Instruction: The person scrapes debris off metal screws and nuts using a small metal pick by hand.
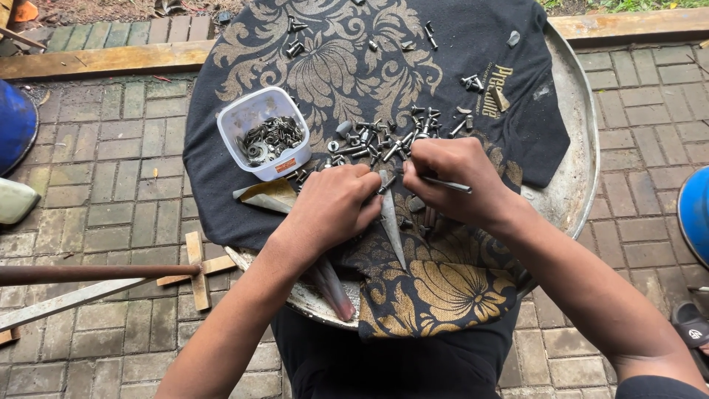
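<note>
My left hand (332, 207) and my right hand (454, 181) meet over a black cloth with a gold flower pattern (369, 66) spread on a round metal tray (572, 177). My right hand grips a thin metal rod (447, 185). My left hand's fingers are closed at the top of a long pointed metal blade (391, 222) that lies on the cloth; what it pinches is hidden. A pile of screws and bolts (384, 140) lies just beyond both hands.
A white plastic tub (262, 133) with metal washers stands left of the pile. Loose screws (295, 44) dot the far cloth. A wooden cross (198, 270) and a rusty bar (88, 273) lie on the brick paving at left. Blue round objects (15, 125) sit at both edges.
</note>
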